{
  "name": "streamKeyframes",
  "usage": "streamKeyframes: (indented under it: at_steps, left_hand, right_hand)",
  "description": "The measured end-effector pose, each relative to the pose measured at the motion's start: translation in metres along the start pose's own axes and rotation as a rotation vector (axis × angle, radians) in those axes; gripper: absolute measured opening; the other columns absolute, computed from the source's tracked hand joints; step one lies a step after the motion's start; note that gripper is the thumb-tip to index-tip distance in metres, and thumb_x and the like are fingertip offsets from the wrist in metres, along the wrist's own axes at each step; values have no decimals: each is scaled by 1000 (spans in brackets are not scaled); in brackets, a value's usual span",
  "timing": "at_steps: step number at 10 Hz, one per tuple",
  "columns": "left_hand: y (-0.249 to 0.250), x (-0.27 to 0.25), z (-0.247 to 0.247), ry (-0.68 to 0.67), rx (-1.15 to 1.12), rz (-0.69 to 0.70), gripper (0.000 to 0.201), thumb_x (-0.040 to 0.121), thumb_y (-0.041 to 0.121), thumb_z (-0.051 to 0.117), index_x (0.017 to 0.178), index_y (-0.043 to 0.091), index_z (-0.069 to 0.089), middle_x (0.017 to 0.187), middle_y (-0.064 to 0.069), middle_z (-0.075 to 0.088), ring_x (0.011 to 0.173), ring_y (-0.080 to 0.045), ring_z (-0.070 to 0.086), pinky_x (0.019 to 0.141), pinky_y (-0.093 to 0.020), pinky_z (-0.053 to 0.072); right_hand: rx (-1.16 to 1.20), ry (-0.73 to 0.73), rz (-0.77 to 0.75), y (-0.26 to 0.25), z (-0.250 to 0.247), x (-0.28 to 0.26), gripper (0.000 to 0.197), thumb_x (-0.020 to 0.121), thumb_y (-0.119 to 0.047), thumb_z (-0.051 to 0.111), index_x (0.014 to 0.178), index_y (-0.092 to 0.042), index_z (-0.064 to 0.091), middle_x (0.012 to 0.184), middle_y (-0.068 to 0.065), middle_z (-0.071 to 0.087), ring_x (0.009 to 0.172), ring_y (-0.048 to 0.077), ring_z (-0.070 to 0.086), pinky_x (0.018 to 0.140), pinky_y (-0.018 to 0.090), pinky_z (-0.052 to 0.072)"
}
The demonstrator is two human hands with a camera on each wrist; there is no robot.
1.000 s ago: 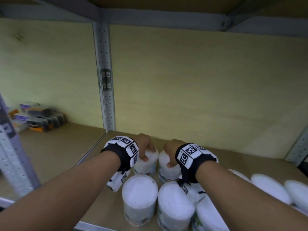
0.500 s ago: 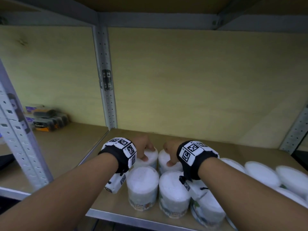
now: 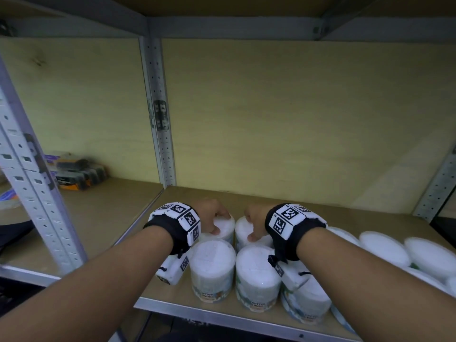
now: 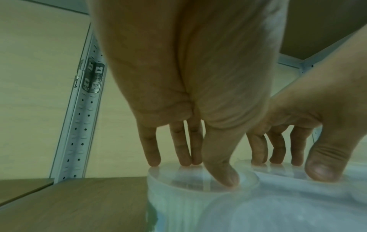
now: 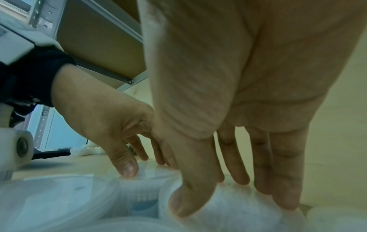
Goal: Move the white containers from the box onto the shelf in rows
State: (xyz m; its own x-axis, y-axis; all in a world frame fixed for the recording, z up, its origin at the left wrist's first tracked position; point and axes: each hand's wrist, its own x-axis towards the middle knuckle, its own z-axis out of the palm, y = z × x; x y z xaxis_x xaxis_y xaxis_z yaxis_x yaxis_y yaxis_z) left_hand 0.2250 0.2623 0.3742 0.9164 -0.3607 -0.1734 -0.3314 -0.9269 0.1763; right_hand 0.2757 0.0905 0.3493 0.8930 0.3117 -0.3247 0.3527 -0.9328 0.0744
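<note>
Left hand (image 3: 213,217) rests straight fingertips on one cotton buds tub (image 3: 225,227), right hand (image 3: 255,224) on the neighbouring tub (image 3: 243,233), no gripping.

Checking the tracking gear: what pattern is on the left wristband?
Left wristband: black-and-white square codes on white tiles, clearest in the head view.

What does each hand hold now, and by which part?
Nothing gripped: left hand rests fingertips on the left container's lid, right hand on the right container's lid.

Dark-and-orange packs (image 3: 79,175) far left against plywood back panel (image 3: 86,107); sticker (image 3: 160,115) on perforated upright (image 3: 165,159).
</note>
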Motion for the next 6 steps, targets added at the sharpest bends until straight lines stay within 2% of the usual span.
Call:
streamKeyframes:
  at_steps: [1, 2, 3, 4, 5, 6]
  left_hand:
    - [1, 1, 1, -2, -38, -26, 53, 86, 14, 64, 137, 17, 50, 140, -1, 52, 125, -18, 51, 95, -20, 38]
    - [3, 2, -2, -15, -88, -97, 54, 85, 19, 64, 137, 17, 50, 138, -2, 54, 124, -19, 53, 102, -27, 43]
    - [8, 1, -5, 12, -100, -123, 52, 85, 19, 63, 136, 18, 51, 135, -3, 56, 122, -20, 54, 97, -26, 44]
    - [18, 2, -7, 37, -74, -122, 52, 86, 18, 60, 137, 17, 51, 135, -5, 56, 121, -22, 55, 95, -26, 45]
    - [33, 5, -10, 66, -80, -126, 54, 87, 19, 58, 140, 15, 46, 141, -5, 52, 125, -22, 52, 98, -26, 44]
    - [52, 7, -13, 92, -111, -119, 56, 88, 21, 58, 142, 15, 44, 144, -5, 48, 128, -22, 50, 100, -26, 42]
  right_hand:
    - [32, -10, 7, -2, -4, -7, 50, 69, -46, 75, 105, -16, 59, 97, 5, 71, 86, 28, 68, 84, 42, 56]
    - [53, -15, 1, -3, -10, -17, 49, 80, -41, 71, 116, -10, 59, 113, 8, 68, 98, 28, 66, 87, 34, 53]
    - [99, 48, -9, 1, -14, -32, 47, 89, -37, 63, 123, -5, 59, 122, 11, 64, 104, 27, 62, 86, 32, 48]
    - [164, 116, -5, 10, -17, -51, 40, 89, -36, 61, 116, -6, 61, 117, 9, 63, 104, 27, 61, 86, 34, 49]
    - [212, 155, 8, 24, -17, -66, 23, 90, -29, 61, 94, -7, 56, 96, 6, 56, 87, 23, 53, 74, 30, 44]
    - [321, 238, 31, 42, -13, -78, 13, 88, -22, 60, 81, -12, 55, 97, 7, 57, 88, 22, 56, 78, 32, 50]
